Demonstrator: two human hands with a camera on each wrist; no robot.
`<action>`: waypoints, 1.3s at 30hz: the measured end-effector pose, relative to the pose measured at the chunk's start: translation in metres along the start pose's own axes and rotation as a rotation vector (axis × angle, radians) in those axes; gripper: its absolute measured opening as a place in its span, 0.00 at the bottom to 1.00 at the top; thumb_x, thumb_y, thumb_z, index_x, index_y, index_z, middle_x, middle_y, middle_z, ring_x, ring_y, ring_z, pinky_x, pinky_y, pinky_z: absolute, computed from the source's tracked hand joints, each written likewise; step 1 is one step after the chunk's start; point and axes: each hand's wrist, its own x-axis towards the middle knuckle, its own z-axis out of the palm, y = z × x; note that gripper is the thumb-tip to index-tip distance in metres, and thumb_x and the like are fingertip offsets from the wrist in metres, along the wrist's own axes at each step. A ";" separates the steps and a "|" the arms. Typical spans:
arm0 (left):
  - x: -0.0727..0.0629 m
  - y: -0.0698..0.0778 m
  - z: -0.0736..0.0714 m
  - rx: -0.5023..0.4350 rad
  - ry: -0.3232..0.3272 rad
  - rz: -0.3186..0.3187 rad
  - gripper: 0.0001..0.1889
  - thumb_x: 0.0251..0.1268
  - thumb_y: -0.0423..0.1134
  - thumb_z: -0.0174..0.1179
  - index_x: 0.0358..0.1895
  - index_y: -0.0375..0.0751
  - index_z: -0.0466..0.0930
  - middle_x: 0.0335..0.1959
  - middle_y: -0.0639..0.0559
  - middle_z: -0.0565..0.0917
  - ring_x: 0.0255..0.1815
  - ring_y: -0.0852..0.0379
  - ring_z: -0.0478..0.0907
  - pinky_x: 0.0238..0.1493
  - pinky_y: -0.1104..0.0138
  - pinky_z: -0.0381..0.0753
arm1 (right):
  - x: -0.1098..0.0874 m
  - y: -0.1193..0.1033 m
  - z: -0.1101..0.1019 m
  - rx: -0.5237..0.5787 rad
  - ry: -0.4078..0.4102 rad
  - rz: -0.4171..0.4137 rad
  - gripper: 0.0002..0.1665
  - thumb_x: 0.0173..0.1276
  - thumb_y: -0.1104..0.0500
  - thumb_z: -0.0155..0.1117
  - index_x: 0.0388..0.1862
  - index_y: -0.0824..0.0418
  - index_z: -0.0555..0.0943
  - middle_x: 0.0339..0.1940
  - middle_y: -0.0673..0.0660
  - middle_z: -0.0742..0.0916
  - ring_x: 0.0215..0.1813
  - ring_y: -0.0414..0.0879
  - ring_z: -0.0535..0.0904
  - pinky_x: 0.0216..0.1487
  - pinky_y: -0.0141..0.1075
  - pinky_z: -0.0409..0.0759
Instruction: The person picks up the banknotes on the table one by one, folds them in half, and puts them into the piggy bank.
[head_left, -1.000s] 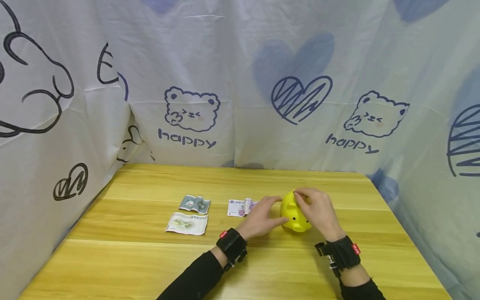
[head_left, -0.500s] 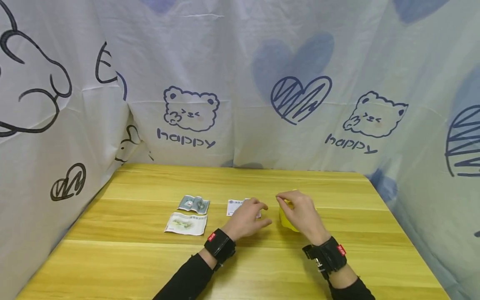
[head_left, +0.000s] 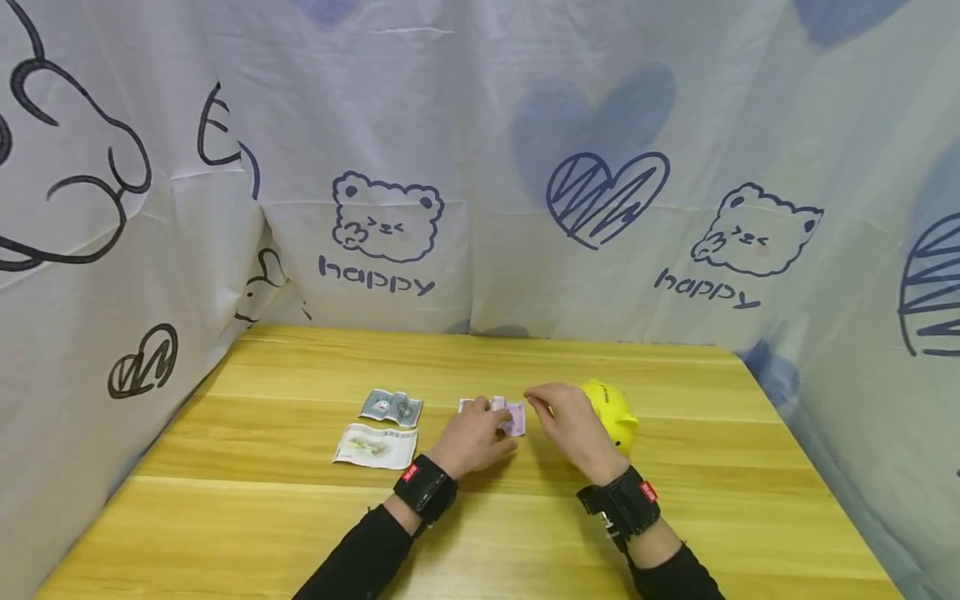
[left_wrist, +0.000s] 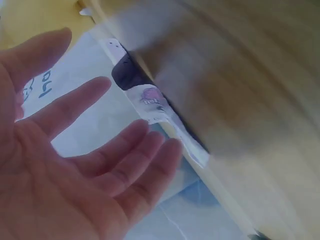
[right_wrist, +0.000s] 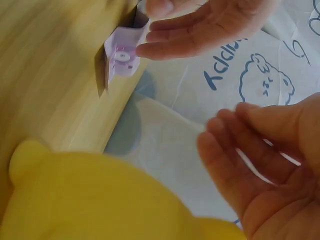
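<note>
Left of your left hand [head_left: 471, 437] lie a grey-green banknote [head_left: 390, 408] and a pale banknote [head_left: 375, 447]. That hand, fingers relaxed and grasping nothing, is at the creased purple banknote [head_left: 514, 419] on the desk [head_left: 300, 525]; contact is unclear. Your right hand [head_left: 573, 429], loosely bent, holds nothing, the yellow pig [head_left: 609, 408] just to its right.

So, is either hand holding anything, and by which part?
Nothing visibly held: the left hand is near the purple banknote, the right hand near the yellow piggy bank.
</note>
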 end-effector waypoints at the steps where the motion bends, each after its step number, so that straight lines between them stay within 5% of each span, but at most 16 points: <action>1: -0.001 -0.001 0.000 0.000 -0.008 0.000 0.22 0.62 0.51 0.66 0.57 0.45 0.82 0.48 0.42 0.79 0.49 0.47 0.75 0.44 0.55 0.79 | 0.001 -0.001 0.002 -0.004 -0.017 0.012 0.06 0.67 0.68 0.64 0.40 0.65 0.87 0.36 0.58 0.90 0.39 0.49 0.87 0.42 0.41 0.85; 10: -0.005 -0.004 0.000 -0.003 -0.072 -0.005 0.27 0.61 0.54 0.66 0.60 0.45 0.80 0.53 0.38 0.79 0.55 0.44 0.76 0.51 0.48 0.78 | 0.007 -0.005 0.014 -0.032 -0.165 0.107 0.09 0.66 0.71 0.60 0.32 0.65 0.87 0.29 0.56 0.88 0.31 0.44 0.80 0.35 0.40 0.82; 15: -0.005 -0.007 -0.002 -0.023 -0.100 -0.011 0.24 0.61 0.54 0.66 0.55 0.44 0.82 0.52 0.40 0.80 0.53 0.45 0.76 0.50 0.50 0.79 | 0.005 -0.005 0.019 -0.013 -0.239 0.136 0.09 0.69 0.70 0.59 0.37 0.66 0.88 0.33 0.58 0.89 0.32 0.41 0.79 0.37 0.38 0.81; 25: -0.001 -0.016 -0.007 -0.064 -0.022 0.034 0.13 0.60 0.50 0.68 0.35 0.43 0.86 0.33 0.49 0.82 0.36 0.55 0.75 0.31 0.66 0.73 | 0.002 -0.003 0.022 0.036 -0.264 0.171 0.13 0.70 0.67 0.60 0.51 0.69 0.83 0.44 0.64 0.89 0.40 0.48 0.84 0.43 0.43 0.84; 31: 0.000 -0.017 -0.008 -0.088 -0.017 0.003 0.10 0.62 0.45 0.67 0.35 0.42 0.88 0.33 0.50 0.82 0.30 0.60 0.73 0.28 0.69 0.73 | -0.002 -0.001 0.023 0.077 -0.277 0.171 0.21 0.70 0.64 0.62 0.60 0.69 0.78 0.47 0.67 0.87 0.44 0.54 0.86 0.44 0.45 0.85; 39: 0.001 -0.016 -0.009 -0.101 0.004 0.010 0.07 0.63 0.40 0.66 0.34 0.41 0.89 0.32 0.52 0.85 0.27 0.62 0.73 0.29 0.69 0.74 | -0.003 -0.002 0.023 0.096 -0.296 0.169 0.19 0.71 0.61 0.62 0.57 0.70 0.80 0.52 0.66 0.86 0.44 0.52 0.87 0.44 0.43 0.86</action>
